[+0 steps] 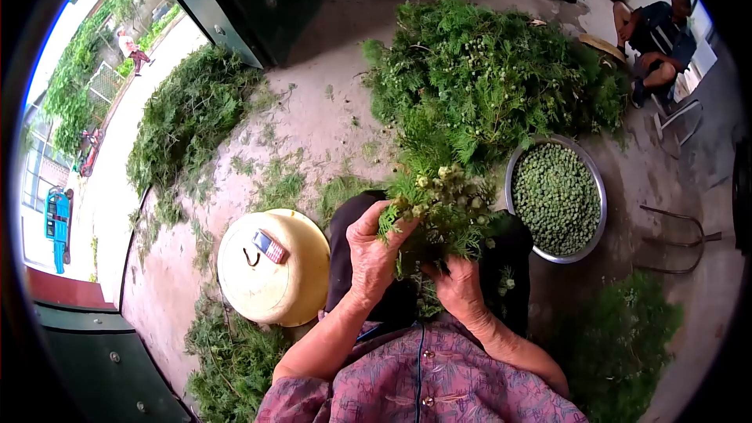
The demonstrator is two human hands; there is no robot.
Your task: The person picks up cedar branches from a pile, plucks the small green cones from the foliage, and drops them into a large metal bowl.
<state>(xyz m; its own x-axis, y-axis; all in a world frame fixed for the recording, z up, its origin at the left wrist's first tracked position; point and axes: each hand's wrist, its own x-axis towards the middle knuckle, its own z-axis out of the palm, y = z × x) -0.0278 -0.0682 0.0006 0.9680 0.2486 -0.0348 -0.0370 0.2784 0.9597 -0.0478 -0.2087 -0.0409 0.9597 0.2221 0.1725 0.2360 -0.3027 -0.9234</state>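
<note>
A: How is the sprig (pixel 458 227) expected to handle, taken from left to right?

B: At its left, feathery green tips are seen; they are judged light, soft and easily bent or torn. Toward the middle and right, pale green cones (pixel 443 175) are borne in a cluster. These are probably firm, small and rather slippery if pinched singly. The woody stem is mostly hidden, yet it is best taken hold of there, since it is likely the stiffest part.

A: And how is it held?

B: By the left grip (pixel 370 260), just left of the frame's centre, the fingers are closed on the sprig's left side, with foliage pressed between thumb and fingers. The bulk is left spread to the right, above the lap.

A: What of the right grip (pixel 459 288)?

B: It is placed under the sprig's lower edge, right of centre, touching the leaves. Its fingertips are covered by foliage, so whether anything is pinched cannot be told.

A: What is found farther right?

B: A metal basin (pixel 601 202), heaped with loose green cones (pixel 556 200), is set on the floor (pixel 627 188), well apart from the left grip.
</note>
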